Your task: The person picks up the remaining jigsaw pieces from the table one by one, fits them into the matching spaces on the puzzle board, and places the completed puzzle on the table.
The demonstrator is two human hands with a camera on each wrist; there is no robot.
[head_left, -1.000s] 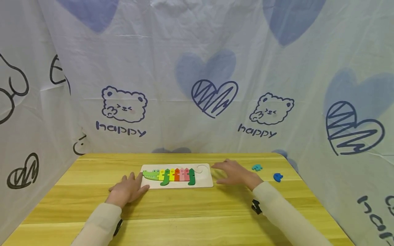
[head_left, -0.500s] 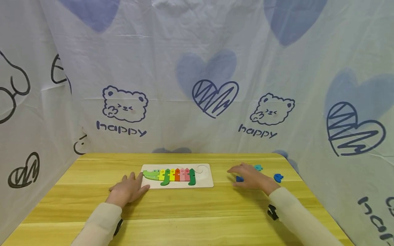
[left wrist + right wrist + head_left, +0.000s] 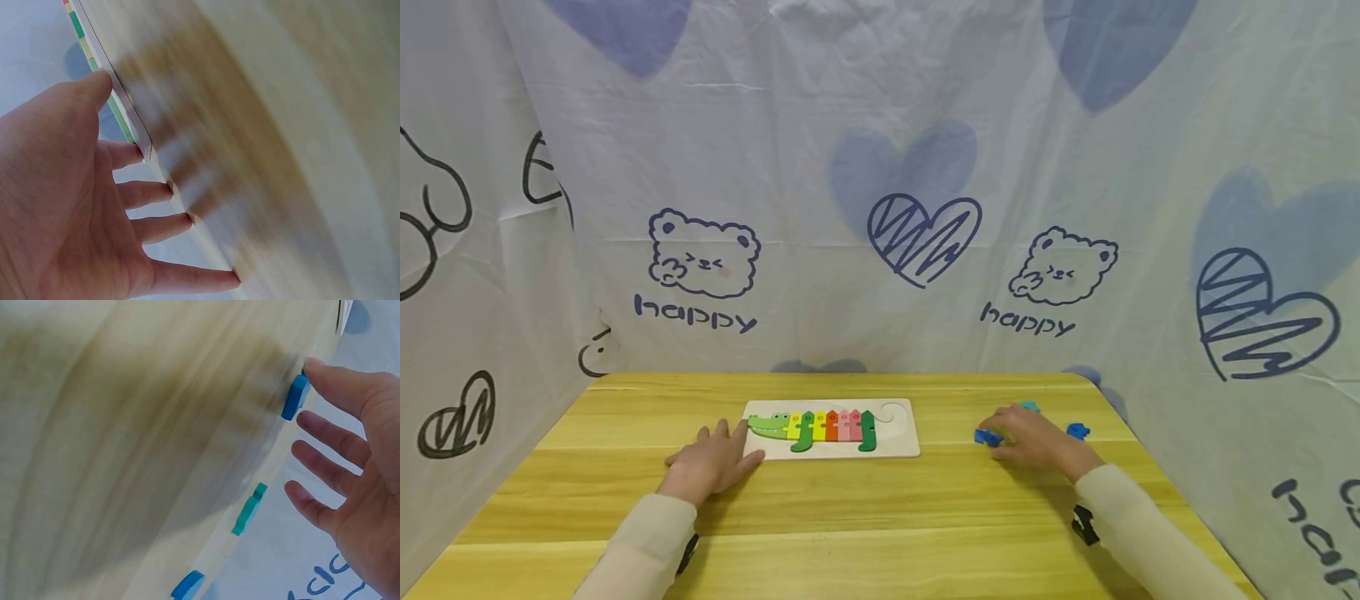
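**Right hand at a small blue piece, left hand at a crocodile board**

The small blue piece lies on the wooden table, to the right of the crocodile board and apart from it. It looks like painted wood — probably light, stiff and hard to break, perhaps slick on its flat face. Its side edges should give the best hold, thumb on 1 side and a finger opposite.

The right hand bends over it, palm down. In the right wrist view the thumb tip meets the piece, but the forefinger is hidden — whether this grip is clamped cannot be told. Nearby lie a teal piece and a 2nd blue piece.

The left grip is spread, clamped on nothing: fingers straight, thumb and forefinger at the board's left end.
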